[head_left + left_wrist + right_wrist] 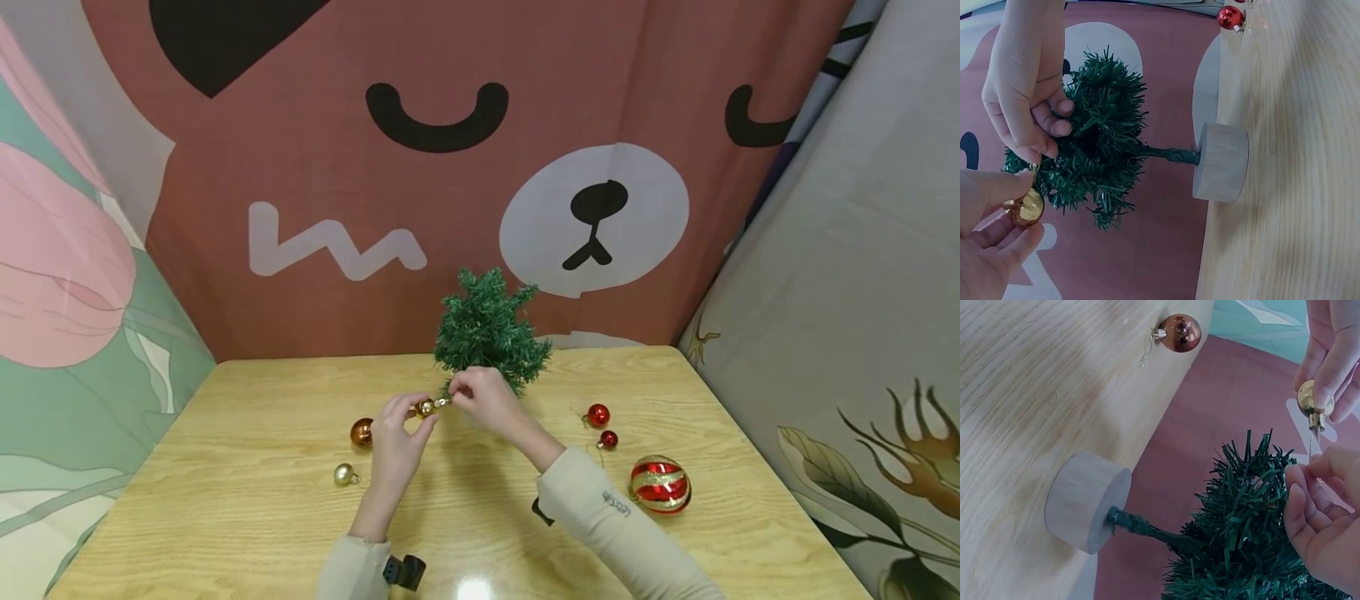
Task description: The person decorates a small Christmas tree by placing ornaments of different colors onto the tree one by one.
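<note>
Pinching 1 gold bauble (425, 408), left hand (396, 446) fingers; right hand (486, 400) fingers on its barely visible thread.

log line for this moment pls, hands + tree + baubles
left hand: pinches gold bauble | right hand: pinches its hanging loop beside small tree | table: five loose baubles

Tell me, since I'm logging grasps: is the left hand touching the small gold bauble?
Touching. The left wrist view shows the left hand pinching the gold bauble between thumb and fingers, with no gap.
</note>
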The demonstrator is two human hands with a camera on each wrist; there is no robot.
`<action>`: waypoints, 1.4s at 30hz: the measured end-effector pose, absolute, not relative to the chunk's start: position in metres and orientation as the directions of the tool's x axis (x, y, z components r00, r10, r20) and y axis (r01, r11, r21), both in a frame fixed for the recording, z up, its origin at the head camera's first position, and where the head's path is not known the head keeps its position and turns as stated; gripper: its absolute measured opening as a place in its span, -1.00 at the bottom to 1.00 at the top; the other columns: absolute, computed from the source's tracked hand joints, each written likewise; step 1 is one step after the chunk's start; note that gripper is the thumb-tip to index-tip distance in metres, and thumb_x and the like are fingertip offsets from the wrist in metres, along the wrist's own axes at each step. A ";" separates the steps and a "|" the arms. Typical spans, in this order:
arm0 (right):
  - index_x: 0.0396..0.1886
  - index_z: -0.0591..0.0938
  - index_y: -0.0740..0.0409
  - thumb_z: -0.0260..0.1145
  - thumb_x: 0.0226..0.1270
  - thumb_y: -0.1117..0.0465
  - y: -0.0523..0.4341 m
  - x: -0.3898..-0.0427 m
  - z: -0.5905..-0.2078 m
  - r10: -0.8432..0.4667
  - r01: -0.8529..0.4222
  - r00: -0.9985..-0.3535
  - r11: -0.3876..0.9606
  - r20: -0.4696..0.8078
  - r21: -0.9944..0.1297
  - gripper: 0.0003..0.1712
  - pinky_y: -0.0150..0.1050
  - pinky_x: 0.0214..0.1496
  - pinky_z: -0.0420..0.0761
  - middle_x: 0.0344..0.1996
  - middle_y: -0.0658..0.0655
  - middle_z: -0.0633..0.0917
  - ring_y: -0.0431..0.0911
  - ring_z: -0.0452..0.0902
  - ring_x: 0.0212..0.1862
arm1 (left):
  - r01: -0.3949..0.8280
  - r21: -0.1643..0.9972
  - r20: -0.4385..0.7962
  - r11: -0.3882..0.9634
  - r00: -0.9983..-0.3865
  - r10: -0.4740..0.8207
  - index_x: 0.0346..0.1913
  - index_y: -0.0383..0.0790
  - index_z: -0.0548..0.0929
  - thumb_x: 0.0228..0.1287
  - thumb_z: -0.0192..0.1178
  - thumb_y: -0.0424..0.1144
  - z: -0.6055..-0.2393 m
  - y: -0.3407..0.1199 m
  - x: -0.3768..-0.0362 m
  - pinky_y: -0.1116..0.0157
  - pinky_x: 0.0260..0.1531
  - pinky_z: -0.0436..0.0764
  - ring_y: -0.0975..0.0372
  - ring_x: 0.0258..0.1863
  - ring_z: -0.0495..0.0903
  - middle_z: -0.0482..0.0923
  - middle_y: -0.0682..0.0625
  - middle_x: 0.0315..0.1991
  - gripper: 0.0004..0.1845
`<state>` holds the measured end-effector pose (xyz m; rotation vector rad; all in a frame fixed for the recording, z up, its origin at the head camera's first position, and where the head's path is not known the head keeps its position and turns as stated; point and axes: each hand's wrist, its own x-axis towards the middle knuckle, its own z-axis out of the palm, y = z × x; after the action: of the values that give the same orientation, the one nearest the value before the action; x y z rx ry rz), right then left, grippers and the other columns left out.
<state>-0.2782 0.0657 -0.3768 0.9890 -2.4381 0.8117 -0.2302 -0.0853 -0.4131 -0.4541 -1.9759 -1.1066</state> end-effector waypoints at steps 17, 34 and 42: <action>-0.53 0.66 0.14 0.22 0.09 0.40 0.068 -0.273 -0.373 -0.600 -0.755 -0.597 0.645 0.532 -0.119 -0.86 -0.45 -0.54 0.47 -0.56 0.01 0.55 -0.21 0.49 -0.54 | 0.622 0.536 0.794 0.571 -0.602 -0.090 -0.35 -0.42 0.60 -0.27 0.39 -0.58 -0.415 -0.086 -0.231 0.24 -0.45 0.59 0.08 -0.41 0.57 0.56 -0.17 -0.38 -0.71; -0.54 0.65 0.09 0.27 0.07 0.39 0.065 -0.268 -0.369 -0.599 -0.704 -0.572 0.709 0.560 0.039 -0.87 -0.51 -0.76 0.26 -0.59 0.00 0.51 -0.24 0.39 -0.69 | 0.605 0.533 0.793 0.591 -0.601 -0.100 -0.35 -0.45 0.60 -0.26 0.39 -0.58 -0.419 -0.084 -0.231 0.24 -0.47 0.59 0.08 -0.41 0.56 0.57 -0.16 -0.37 -0.71; -0.56 0.56 0.08 0.30 0.05 0.36 0.065 -0.267 -0.370 -0.600 -0.679 -0.586 0.731 0.545 0.075 -0.88 -0.48 -0.77 0.24 -0.61 -0.01 0.46 -0.24 0.30 -0.73 | 0.604 0.543 0.786 0.583 -0.611 -0.099 -0.34 -0.43 0.61 -0.24 0.39 -0.56 -0.418 -0.083 -0.230 0.25 -0.46 0.59 0.08 -0.40 0.56 0.57 -0.15 -0.37 -0.72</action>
<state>-0.2667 0.0647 -0.3703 0.9663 -2.3818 0.1901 -0.2303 -0.0829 -0.4184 -0.4027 -1.9853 -1.0768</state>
